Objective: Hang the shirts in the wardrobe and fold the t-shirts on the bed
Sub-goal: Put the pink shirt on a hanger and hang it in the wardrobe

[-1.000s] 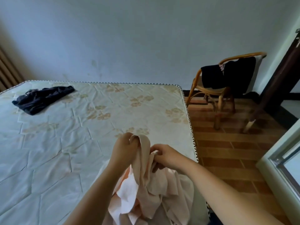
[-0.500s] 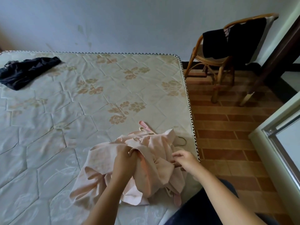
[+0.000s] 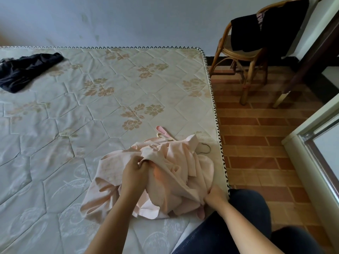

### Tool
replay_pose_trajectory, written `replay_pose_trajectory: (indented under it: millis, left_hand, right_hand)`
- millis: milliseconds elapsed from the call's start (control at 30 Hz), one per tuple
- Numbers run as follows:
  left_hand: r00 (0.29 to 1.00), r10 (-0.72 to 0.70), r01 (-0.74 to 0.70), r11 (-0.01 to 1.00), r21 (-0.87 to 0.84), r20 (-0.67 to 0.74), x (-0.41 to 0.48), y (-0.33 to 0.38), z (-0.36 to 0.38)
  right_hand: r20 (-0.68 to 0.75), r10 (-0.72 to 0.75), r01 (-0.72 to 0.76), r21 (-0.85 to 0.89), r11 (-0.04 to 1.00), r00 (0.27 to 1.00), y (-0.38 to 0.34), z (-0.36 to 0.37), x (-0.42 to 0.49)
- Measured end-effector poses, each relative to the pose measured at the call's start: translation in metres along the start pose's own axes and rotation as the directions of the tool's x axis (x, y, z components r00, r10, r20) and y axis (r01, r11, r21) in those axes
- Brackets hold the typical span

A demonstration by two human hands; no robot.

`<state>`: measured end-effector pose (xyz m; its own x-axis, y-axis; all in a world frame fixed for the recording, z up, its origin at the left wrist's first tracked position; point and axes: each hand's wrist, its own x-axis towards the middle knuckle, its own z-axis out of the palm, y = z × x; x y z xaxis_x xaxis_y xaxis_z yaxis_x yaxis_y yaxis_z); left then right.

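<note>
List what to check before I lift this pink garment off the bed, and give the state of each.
1. Left hand grips the pink garment: ok.
2. Right hand grips its near edge: ok.
3. Garment spread flat: not ok, it lies bunched.
4. Pink hanger free of the cloth: not ok, one end lies under it.
5. Shirt or t-shirt: cannot tell.
6. Dark garment out of the way: ok, it lies far left on the mattress.

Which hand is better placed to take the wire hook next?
Probably the right hand: the wire hook lies rightward, near the mattress edge; the left hand grips the pink shirt farther left.
</note>
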<state>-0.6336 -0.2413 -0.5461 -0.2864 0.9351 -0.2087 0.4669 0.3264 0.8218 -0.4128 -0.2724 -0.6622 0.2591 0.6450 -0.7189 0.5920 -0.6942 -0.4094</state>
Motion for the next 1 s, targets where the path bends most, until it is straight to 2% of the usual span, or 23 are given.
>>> replay_pose_trajectory:
  millis: [133, 233, 300, 400, 467, 600, 800, 1000]
  left_hand:
    - [1.0, -0.002, 0.002, 1.0, 0.007, 0.0, -0.002, 0.0, -0.005]
    - [1.0, 0.006, -0.006, 1.0, 0.006, 0.007, -0.003, -0.001, -0.007]
    - [1.0, 0.009, -0.009, 1.0, 0.012, 0.009, -0.003, -0.003, -0.008]
    - [1.0, -0.009, 0.009, 1.0, 0.012, 0.014, -0.003, -0.007, -0.008]
    - [0.999, -0.028, 0.028, 1.0, -0.003, 0.022, -0.004, -0.008, -0.006]
    - [0.998, -0.049, 0.049, 0.999, -0.01, 0.042, -0.006, -0.01, -0.003]
    - [0.997, -0.043, 0.042, 0.999, 0.01, 0.059, -0.01, -0.01, -0.004]
    - [0.998, -0.034, 0.034, 0.999, 0.004, 0.056, -0.011, -0.008, -0.009]
  right_hand:
    - [0.066, 0.028, -0.012, -0.23, 0.973, 0.997, -0.003, 0.008, 0.001]
    - [0.059, 0.037, -0.02, -0.264, 0.964, 0.998, -0.002, 0.012, 0.002]
    - [0.023, -0.015, 0.019, -0.14, 0.99, 1.0, 0.0, 0.013, 0.001]
    - [-0.044, -0.119, 0.126, 0.22, 0.967, 0.992, 0.004, 0.011, -0.001]
    - [-0.04, -0.18, 0.184, 0.265, 0.946, 0.983, 0.006, 0.008, -0.001]
    - [0.008, -0.219, 0.216, 0.139, 0.966, 0.976, 0.007, 0.014, 0.004]
    - [-0.047, -0.101, 0.1, -0.026, 0.995, 0.994, 0.004, 0.031, 0.01]
    - [-0.012, -0.058, 0.056, -0.118, 0.991, 0.998, -0.002, 0.028, 0.009]
